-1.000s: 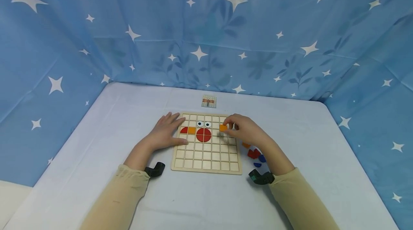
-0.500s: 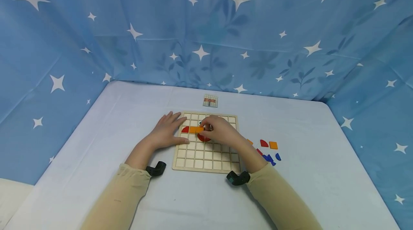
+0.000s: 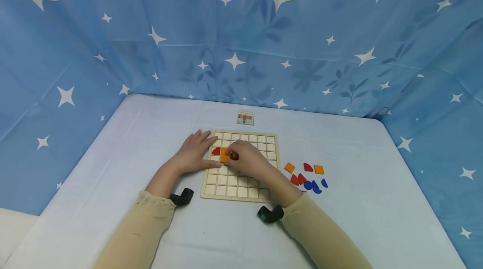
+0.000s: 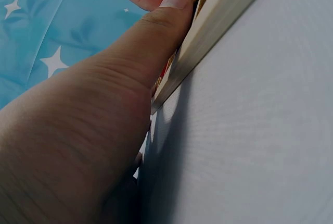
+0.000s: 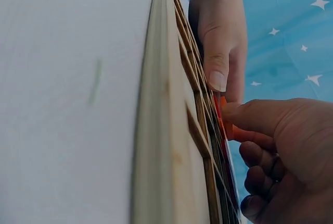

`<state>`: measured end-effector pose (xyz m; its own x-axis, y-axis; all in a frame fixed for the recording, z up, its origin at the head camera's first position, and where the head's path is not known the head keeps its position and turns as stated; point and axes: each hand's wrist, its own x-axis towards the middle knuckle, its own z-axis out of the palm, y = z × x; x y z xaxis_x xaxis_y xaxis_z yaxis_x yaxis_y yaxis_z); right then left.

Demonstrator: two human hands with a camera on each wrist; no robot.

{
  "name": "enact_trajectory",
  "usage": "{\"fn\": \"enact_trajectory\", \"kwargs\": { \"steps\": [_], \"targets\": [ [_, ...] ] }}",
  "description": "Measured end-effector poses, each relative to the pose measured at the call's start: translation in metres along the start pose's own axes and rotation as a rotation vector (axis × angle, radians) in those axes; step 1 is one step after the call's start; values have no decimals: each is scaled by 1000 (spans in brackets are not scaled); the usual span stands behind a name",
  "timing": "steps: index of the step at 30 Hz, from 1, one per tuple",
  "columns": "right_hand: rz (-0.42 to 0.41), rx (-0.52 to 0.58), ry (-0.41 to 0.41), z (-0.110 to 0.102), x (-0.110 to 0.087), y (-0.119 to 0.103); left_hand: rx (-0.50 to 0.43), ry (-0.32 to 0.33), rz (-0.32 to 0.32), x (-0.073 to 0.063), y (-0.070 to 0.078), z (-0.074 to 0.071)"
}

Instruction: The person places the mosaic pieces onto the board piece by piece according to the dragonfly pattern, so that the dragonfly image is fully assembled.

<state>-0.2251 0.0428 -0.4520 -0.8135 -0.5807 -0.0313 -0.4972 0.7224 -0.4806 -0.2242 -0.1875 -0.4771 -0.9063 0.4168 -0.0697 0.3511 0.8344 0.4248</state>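
Observation:
My right hand (image 3: 249, 161) pinches an orange square tile (image 3: 224, 158) between thumb and fingertips, low over the wooden grid board (image 3: 241, 192). In the head view the tile overlaps the lower part of another orange square (image 3: 224, 150) set in the grid. A red quarter-circle tile (image 3: 216, 151) lies just left of that square. My left hand (image 3: 192, 153) rests with spread, straight fingers on the board's left edge, its thumb (image 4: 156, 26) reaching over the frame in the left wrist view. The red circle and most of the eye tiles are hidden behind my right hand.
Right of the board lie loose tiles: two orange squares, a red quarter-circle (image 3: 308, 167), more red pieces (image 3: 298, 179) and several blue pieces (image 3: 308, 185). A small pattern card (image 3: 245, 117) lies beyond the board. A starry blue curtain (image 3: 241, 30) surrounds the white table (image 3: 181, 235).
My right hand has carried the orange square tile leftward across the board, then slightly nearer to me. More loose tiles on the right show now. The left hand stays at the board's edge.

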Motion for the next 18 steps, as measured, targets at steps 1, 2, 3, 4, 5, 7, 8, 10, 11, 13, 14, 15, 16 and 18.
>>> {"fn": "enact_trajectory", "kwargs": {
  "steps": [1,2,3,4,5,7,8,10,11,13,14,15,16,18],
  "targets": [
    [1,-7,0,0,0,-1,0,-1,0,0,0,0],
    [4,-12,1,1,0,-1,0,0,1,0,0,0],
    [5,-13,2,1,0,-2,-1,1,2,0,0,0],
    [8,-15,1,1,0,-2,-1,2,3,0,-1,0],
    [12,-19,1,1,0,-3,-3,3,4,0,-1,0],
    [16,-24,-2,1,0,-3,-3,5,6,0,-2,0],
    [16,-25,-1,2,0,-3,-3,5,6,0,-2,0],
    [13,-30,3,3,0,-2,-5,5,6,0,-2,0],
    [10,-34,6,4,0,-2,-6,5,7,0,-2,0],
    [1,-40,12,5,1,-1,-6,3,6,0,-2,0],
    [-2,-43,14,5,1,-1,-6,2,6,0,-1,-1],
    [-5,-44,15,5,0,0,-6,1,6,0,-1,-1],
    [-7,-44,14,6,0,0,-6,0,7,0,-1,-1],
    [-7,-48,11,6,0,0,-6,-2,6,0,-1,-1]
  ]
}}
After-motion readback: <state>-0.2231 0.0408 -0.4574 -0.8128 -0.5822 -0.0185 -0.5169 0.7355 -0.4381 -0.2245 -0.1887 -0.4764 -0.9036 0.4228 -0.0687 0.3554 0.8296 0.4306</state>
